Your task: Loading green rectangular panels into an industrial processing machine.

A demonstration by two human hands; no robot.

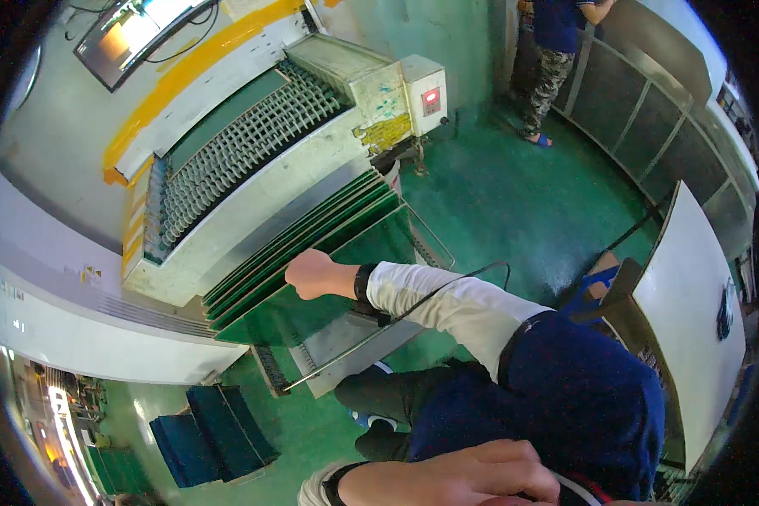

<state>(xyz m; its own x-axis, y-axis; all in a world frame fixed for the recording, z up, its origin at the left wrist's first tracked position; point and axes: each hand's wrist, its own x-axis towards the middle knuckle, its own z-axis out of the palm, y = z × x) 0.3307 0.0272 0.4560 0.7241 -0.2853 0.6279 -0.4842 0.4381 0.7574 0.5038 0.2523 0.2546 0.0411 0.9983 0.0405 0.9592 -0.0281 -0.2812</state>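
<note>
At the top edge of the front green panel (287,325), my right hand (312,274) is closed, its fingers bent over the edge and partly hidden. Several thin green panels (346,207) stand on edge in a row behind it, in a metal rack (346,363) with a bent rod handle. My left hand (472,476) lies low in front of my body, its fingers curled together; what they hold, if anything, is hidden. Beside those fingers a white and red strip (586,489) shows, its kind unclear.
Beyond the panels stands a roller conveyor machine (244,143) with a control box (426,97). A person (552,67) stands far right by framed screens (624,110). A white board (691,320) rises at right. Dark blue panels (211,434) stand on the green floor at lower left.
</note>
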